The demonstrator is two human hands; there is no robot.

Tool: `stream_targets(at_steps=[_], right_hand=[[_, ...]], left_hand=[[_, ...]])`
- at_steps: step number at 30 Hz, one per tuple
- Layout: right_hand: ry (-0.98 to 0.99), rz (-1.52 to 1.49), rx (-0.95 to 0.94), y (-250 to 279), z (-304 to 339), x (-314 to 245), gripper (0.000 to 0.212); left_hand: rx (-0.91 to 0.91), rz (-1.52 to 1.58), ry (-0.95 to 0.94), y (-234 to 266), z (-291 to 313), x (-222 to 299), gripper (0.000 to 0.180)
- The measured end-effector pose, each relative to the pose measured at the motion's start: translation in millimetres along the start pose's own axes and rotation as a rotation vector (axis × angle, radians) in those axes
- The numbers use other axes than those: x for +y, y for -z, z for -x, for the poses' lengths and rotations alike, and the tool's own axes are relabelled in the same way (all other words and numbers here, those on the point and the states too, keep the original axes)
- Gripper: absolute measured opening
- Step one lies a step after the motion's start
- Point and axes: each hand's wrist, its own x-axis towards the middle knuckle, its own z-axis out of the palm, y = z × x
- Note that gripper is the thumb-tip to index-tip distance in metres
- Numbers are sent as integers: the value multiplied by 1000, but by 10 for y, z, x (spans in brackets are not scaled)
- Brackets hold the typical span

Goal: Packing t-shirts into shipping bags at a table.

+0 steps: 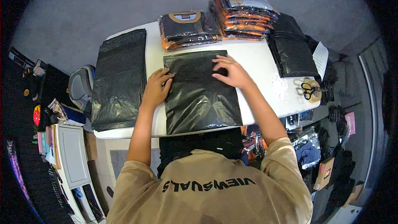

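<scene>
A glossy black plastic mailing bag [199,99] lies flat in front of me on the white table [265,95]. My left hand [157,87] rests at the bag's left edge, its fingers apart and their tips on the plastic. Over the upper right part of the bag is my right hand [233,72], its fingers curved and spread from the thumb, with nothing visible between them. Whether its fingertips touch the plastic is hard to tell. To the left lies a pile of similar black bags [120,79].
Folded garments in clear packaging form a low stack [188,29] and a taller stack [242,14] along the far edge. At the right are more black packages [294,54], black-handled scissors [308,91] and a tape roll [316,95]. A white cabinet [72,153] stands lower left.
</scene>
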Motion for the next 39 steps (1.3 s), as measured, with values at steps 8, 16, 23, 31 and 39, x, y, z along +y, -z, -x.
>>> stream_targets(at_steps=[8,16,23,31,39], right_hand=[[-28,228,-82,-576,-617,-186,69],[-87,281,-154,-725,-659,-137,78],[-186,333,-220,-534,-531,-30,79],[-263,400,-187,23,-36,534,61],[-284,224,-234,121,-52,834,56]], left_hand=[[65,-25,-37,-70,-95,156,25],[-32,-87,-48,-618,-875,537,65],[-132,-273,106,-849,-824,263,78],[-78,-421,50,-622,-727,-35,78],[-105,-429,162,-459,-638,-111,64]])
